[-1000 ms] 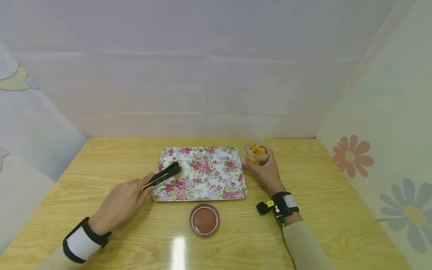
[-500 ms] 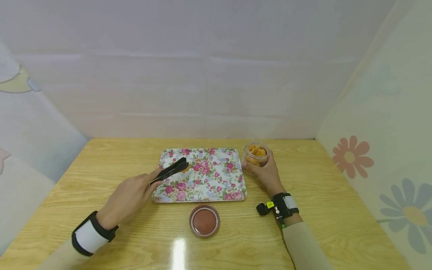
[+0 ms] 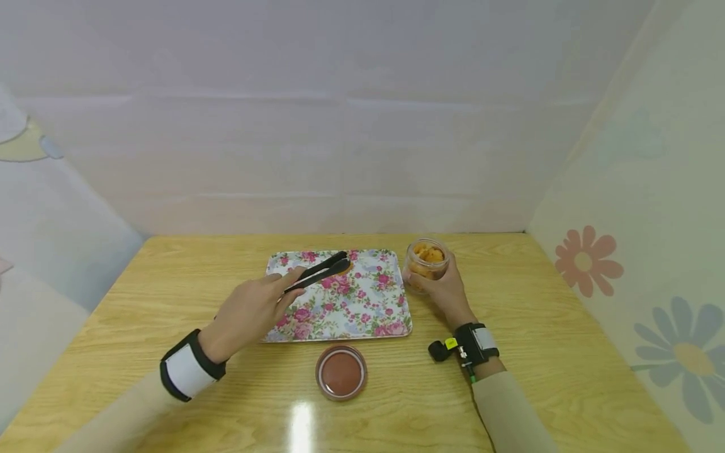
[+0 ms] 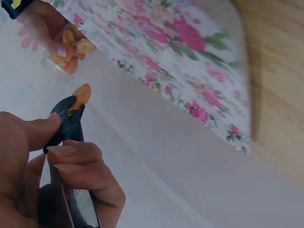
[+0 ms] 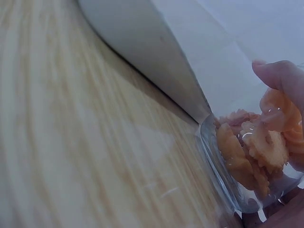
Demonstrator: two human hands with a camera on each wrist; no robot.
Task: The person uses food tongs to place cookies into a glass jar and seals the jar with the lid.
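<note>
Pinching black tongs (image 3: 320, 270), the left hand (image 3: 249, 314) holds them above the floral tray (image 3: 374, 314); an orange snack piece (image 4: 81, 96) sits clamped at the tips, beyond the fingers. Wrapped around a clear jar (image 3: 426, 262) of similar snacks, the right hand (image 3: 447, 292) steadies it on the worktop (image 3: 566, 327), just right of the tray. A brown lid (image 3: 341, 372) lies between the forearms.
</note>
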